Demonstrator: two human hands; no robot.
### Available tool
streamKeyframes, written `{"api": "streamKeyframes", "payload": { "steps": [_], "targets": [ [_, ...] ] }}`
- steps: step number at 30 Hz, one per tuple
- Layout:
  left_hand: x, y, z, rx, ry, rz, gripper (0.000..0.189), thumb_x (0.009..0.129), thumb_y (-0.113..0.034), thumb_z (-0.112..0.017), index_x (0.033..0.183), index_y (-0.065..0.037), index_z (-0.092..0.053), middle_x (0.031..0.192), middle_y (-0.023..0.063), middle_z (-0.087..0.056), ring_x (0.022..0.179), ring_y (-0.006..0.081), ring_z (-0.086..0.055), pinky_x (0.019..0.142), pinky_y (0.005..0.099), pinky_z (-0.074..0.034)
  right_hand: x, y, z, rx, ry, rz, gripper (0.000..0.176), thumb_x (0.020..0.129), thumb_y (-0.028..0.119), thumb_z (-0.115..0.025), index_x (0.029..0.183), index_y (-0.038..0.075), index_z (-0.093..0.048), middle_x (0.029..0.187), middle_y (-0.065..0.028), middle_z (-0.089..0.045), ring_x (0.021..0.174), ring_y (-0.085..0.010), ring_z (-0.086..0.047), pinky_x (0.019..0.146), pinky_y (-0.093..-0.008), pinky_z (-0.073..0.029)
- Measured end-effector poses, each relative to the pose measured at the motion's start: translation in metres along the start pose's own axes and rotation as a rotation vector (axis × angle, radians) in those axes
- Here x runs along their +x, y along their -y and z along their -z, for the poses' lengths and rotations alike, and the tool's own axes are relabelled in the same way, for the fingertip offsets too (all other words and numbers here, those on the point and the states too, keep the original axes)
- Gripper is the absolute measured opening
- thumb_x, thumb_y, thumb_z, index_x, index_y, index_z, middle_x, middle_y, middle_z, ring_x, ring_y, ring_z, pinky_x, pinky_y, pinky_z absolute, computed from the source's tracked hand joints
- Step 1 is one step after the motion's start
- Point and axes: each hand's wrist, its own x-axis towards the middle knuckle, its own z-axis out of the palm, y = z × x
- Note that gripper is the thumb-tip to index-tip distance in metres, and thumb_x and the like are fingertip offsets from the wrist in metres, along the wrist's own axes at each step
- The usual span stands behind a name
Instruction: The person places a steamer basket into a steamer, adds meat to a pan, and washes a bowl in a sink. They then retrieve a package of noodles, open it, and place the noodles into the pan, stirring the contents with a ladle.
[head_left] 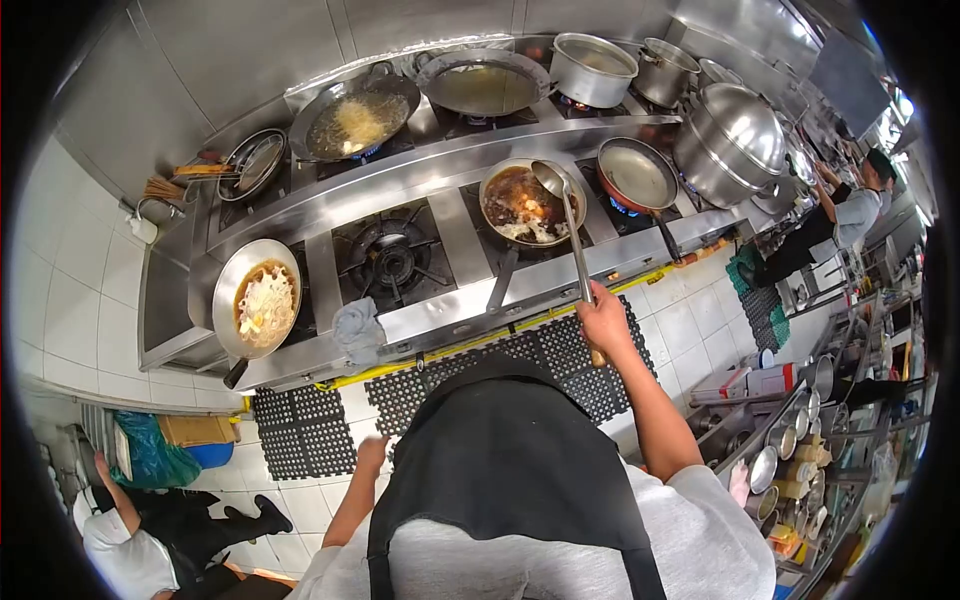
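My right hand (606, 322) is wrapped round the long handle of a metal ladle (574, 235). The ladle's bowl hangs over the edge of a frying pan (497, 222) of dark brown, bubbling sauce (522, 190) with paler pieces in it. That pan stands on a front burner, its handle pointing towards me. My left hand (373, 453) hangs low at my side, away from the stove, its fingers curled in and seemingly holding nothing. Left of an unlit burner (390, 258), a pale pan (228, 290) contains sliced food in brown liquid.
Behind are a wok (308, 140) frying food in oil, another wok (432, 78), and a large pot (591, 88). A red pan (667, 207) and steamer (700, 160) stand right. A cloth (358, 332) hangs in front. Co-workers (130, 545) (858, 215) stand either side.
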Motion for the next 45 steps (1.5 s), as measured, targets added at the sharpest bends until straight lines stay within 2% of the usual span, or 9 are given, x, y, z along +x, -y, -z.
{"api": "streamKeyframes", "payload": {
  "steps": [3,5,15,22,26,31,34,37,45],
  "targets": [
    [-0.07,0.013,-0.068,-1.114,0.098,1.212,0.03,0.087,-0.03,-0.066,0.097,-0.001,-0.065,0.079,0.0229,-0.069,0.075,0.0403,-0.069,0.066,0.0518,-0.052,0.012,-0.003,0.001,-0.018,-0.019,-0.03,0.035,0.087,0.011,-0.06,0.119,-0.004,-0.061,0.069,-0.0119,-0.065,0.052,-0.0198,-0.064,0.05,-0.0357,-0.053],
    [-0.108,0.019,-0.071,0.013,0.169,0.172,0.033,0.087,-0.034,-0.065,0.092,-0.001,-0.063,0.075,0.0223,-0.068,0.072,0.0422,-0.068,0.065,0.0511,-0.051,0.02,-0.012,0.0,0.0,-0.024,-0.035,0.026,0.089,0.01,-0.06,0.112,-0.002,-0.061,0.068,-0.0076,-0.06,0.049,-0.0163,-0.059,0.046,-0.0326,-0.05],
    [-0.109,-0.063,-0.025,-0.359,0.166,0.326,0.033,0.096,-0.031,-0.052,0.107,-0.003,-0.066,0.095,0.0265,-0.07,0.096,0.044,-0.067,0.082,0.0526,-0.051,0.047,-0.028,0.0,0.499,0.2,-0.284,0.015,0.095,0.013,-0.062,0.105,0.003,-0.061,0.074,-0.0021,-0.059,0.053,-0.0117,-0.055,0.044,-0.0273,-0.047],
    [-0.085,-0.082,0.01,-1.528,-0.045,0.912,0.025,0.103,-0.029,-0.053,0.112,-0.01,-0.065,0.092,0.0027,-0.068,0.081,0.0193,-0.062,0.076,0.0372,-0.05,0.057,-0.011,0.017,0.736,0.304,-0.456,0.014,0.096,0.019,-0.065,0.096,0.007,-0.059,0.076,-0.0006,-0.06,0.057,-0.0109,-0.054,0.046,-0.0264,-0.047],
    [-0.084,-0.107,0.047,-1.375,-0.055,0.934,0.021,0.103,-0.029,-0.054,0.111,-0.012,-0.064,0.092,-0.0005,-0.065,0.08,0.0158,-0.059,0.076,0.0345,-0.048,0.062,-0.012,0.02,0.804,0.376,-0.533,0.015,0.095,0.018,-0.066,0.103,0.006,-0.06,0.075,0.0,-0.059,0.056,-0.0105,-0.053,0.045,-0.0239,-0.046],
    [-0.096,-0.041,-0.094,-1.751,-0.007,1.069,0.021,0.102,-0.024,-0.054,0.112,-0.01,-0.066,0.1,0.0053,-0.071,0.087,0.0253,-0.066,0.079,0.0403,-0.053,0.066,-0.012,0.029,1.077,0.459,-0.627,0.022,0.096,0.015,-0.062,0.114,0.002,-0.058,0.076,0.0008,-0.059,0.055,-0.0076,-0.053,0.046,-0.0221,-0.046],
    [-0.108,-0.039,-0.1,-0.479,0.041,0.422,0.025,0.098,-0.018,-0.053,0.115,-0.007,-0.067,0.102,0.0165,-0.072,0.094,0.0357,-0.068,0.083,0.0467,-0.054,0.072,-0.021,0.038,1.323,0.609,-0.668,0.026,0.097,0.015,-0.061,0.116,-0.002,-0.057,0.076,0.0,-0.059,0.056,-0.0071,-0.054,0.047,-0.0218,-0.047],
    [-0.107,-0.038,-0.108,-0.315,0.08,0.359,0.031,0.093,-0.015,-0.051,0.117,-0.004,-0.066,0.099,0.0231,-0.07,0.1,0.0408,-0.067,0.087,0.0514,-0.053,0.068,-0.02,0.041,1.393,0.625,-0.702,0.029,0.099,0.015,-0.058,0.119,-0.006,-0.055,0.077,-0.0014,-0.06,0.057,-0.0073,-0.056,0.049,-0.0214,-0.049],
    [-0.093,-0.11,0.013,-1.264,-0.065,0.947,0.034,0.103,-0.032,-0.053,0.117,-0.004,-0.067,0.096,0.0061,-0.069,0.079,0.0219,-0.058,0.071,0.0352,-0.048,0.06,-0.018,0.048,1.607,0.712,-0.776,0.035,0.101,0.013,-0.054,0.127,-0.01,-0.051,0.08,-0.004,-0.061,0.057,-0.0106,-0.058,0.05,-0.0222,-0.052]
  ]
}}
